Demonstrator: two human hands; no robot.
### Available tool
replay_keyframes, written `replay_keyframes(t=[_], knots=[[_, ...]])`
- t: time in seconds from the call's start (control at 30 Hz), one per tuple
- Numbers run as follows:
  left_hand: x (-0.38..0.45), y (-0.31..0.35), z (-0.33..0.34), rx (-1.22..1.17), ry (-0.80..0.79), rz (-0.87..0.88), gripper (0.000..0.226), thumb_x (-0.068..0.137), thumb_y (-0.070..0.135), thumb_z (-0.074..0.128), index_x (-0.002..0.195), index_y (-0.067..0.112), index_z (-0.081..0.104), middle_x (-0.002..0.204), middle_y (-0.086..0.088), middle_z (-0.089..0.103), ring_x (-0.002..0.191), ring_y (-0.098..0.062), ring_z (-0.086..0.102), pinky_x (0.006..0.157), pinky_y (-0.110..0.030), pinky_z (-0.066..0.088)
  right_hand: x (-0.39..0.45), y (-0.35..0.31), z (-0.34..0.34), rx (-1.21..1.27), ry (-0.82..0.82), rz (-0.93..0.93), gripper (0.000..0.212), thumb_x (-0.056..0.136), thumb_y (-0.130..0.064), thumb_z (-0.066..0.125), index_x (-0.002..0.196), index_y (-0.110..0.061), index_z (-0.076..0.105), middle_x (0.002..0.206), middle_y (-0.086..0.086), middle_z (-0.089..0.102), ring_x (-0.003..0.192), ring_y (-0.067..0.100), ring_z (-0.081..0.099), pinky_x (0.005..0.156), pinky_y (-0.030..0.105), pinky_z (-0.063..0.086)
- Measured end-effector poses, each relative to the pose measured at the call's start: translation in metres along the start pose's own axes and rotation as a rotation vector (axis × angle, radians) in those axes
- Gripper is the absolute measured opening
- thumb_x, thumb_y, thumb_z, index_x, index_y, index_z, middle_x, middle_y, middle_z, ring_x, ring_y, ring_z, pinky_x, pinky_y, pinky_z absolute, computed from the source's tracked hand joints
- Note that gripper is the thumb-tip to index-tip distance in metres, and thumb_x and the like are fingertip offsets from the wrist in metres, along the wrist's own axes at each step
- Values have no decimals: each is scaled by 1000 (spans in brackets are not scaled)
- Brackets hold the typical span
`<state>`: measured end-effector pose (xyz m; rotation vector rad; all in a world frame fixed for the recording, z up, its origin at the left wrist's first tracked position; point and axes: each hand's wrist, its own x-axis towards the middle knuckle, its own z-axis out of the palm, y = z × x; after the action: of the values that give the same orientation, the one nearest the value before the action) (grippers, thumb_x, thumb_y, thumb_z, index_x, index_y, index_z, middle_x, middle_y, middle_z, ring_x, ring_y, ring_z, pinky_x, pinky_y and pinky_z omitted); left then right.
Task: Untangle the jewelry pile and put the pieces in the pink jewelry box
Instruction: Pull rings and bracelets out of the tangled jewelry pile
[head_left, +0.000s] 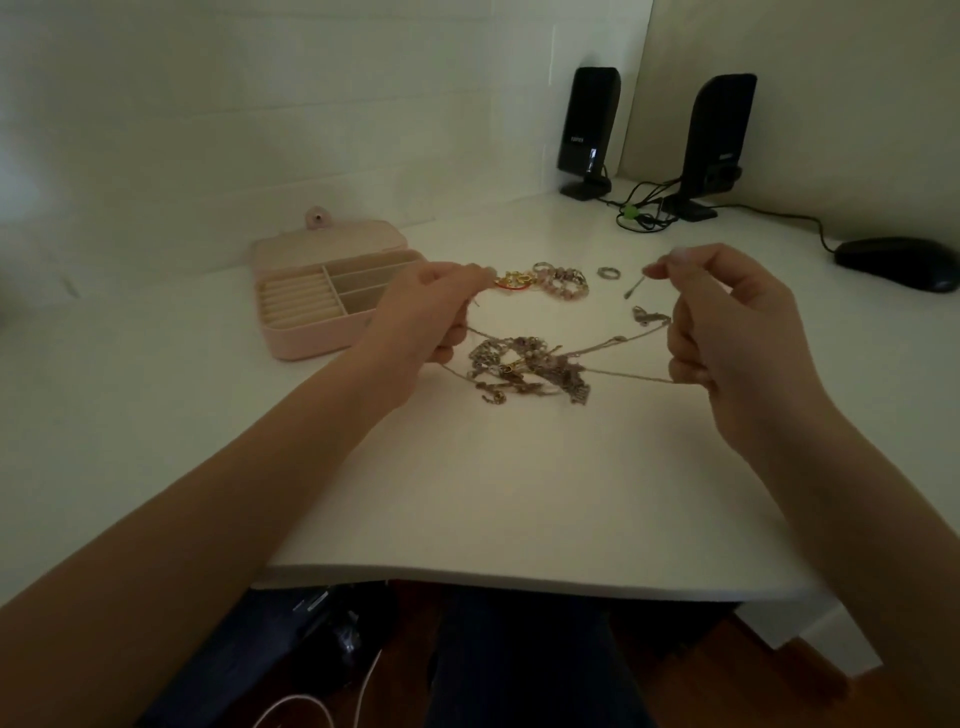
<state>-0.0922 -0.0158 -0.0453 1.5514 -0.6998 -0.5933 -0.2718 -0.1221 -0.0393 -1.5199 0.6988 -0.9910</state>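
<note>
- Risk of tightening the knot: thin chain (618, 340) stretched between both hands while its middle runs through the jewelry pile (524, 371); more outward pull likely to cinch the tangle rather than free it
- Risk of snapping a fine link, or dragging the whole pile across the white desk (519, 493) toward its front edge
- Risk of a slip: strand very thin, easily lost from a pinch and dropped back into the heap
- Left hand (431, 317) raised above the desk, fingers curled, pinching one end of the chain, forearm coming in from the lower left
- Right hand (727, 322) raised at like height, thumb and forefinger pinching the strand up high, lower fingers curled round two runs of it
- Pile resting on the desk between and below the hands
- Pink jewelry box (332, 291) open, left of the pile, near the left hand; compartments seemingly bare
- Beaded bracelets (563, 283) and a ring (608, 273) lying apart, beyond the pile
</note>
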Motion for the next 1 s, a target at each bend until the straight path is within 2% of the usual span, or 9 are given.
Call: replay_keyframes(t=[0.1,0.27,0.37,0.43,0.53,0.63,0.77,0.87,1.0], knots=[[4,0,-3,-117,76,-13,34,92,27,59,64,19,43,43,11,34,32,-3,26,31,-12,19,1,2,-1,-56,22,11,22,97,-31,51,89,-17,67,47,-6,33,43,10,24,39,18,26],[7,2,-6,-370,47,-34,35,94,27,56,66,19,36,51,7,32,33,-2,21,30,-13,16,5,10,-2,-183,55,-67,22,94,-32,55,87,-18,70,39,-17,41,39,6,28,45,23,23],[7,1,-6,-210,164,62,30,93,25,59,69,16,43,58,0,44,32,-3,27,33,-13,20,6,13,-4,-276,59,-143,22,92,-36,57,82,-23,71,42,-8,37,41,9,24,44,22,23],[5,1,-5,-169,202,126,29,92,23,60,69,15,44,61,-5,47,32,-4,29,34,-15,21,4,14,-4,-405,-4,-194,22,91,-38,57,81,-26,72,43,-7,40,36,6,26,44,20,25],[5,2,-6,-203,268,151,30,92,22,60,68,16,44,50,3,53,40,-7,39,33,-16,23,5,16,-3,-609,-74,-208,21,89,-42,58,81,-30,73,42,-8,39,38,6,33,48,23,27],[5,3,-6,-190,309,176,31,93,21,59,67,17,42,46,7,53,39,-7,41,33,-14,25,7,20,-5,-800,-29,-203,24,88,-49,56,84,-32,71,51,-7,43,48,7,39,50,25,27],[2,4,-4,-132,349,240,31,89,17,64,67,16,43,47,10,47,37,2,44,36,-13,34,11,24,-9,-795,66,-235,27,89,-48,54,88,-28,72,56,-9,47,51,7,42,53,25,32],[4,-1,-8,-111,331,298,30,83,7,70,68,15,45,49,12,46,47,-3,51,48,-17,47,12,23,-10,-756,142,-241,27,90,-44,54,88,-23,71,55,-8,44,50,8,39,54,25,32],[10,-12,-10,399,432,432,36,72,0,64,65,30,45,65,9,48,64,-8,45,63,-26,41,11,18,-13,-839,244,-211,27,91,-44,51,86,-22,65,60,-8,48,56,14,45,54,26,29]])
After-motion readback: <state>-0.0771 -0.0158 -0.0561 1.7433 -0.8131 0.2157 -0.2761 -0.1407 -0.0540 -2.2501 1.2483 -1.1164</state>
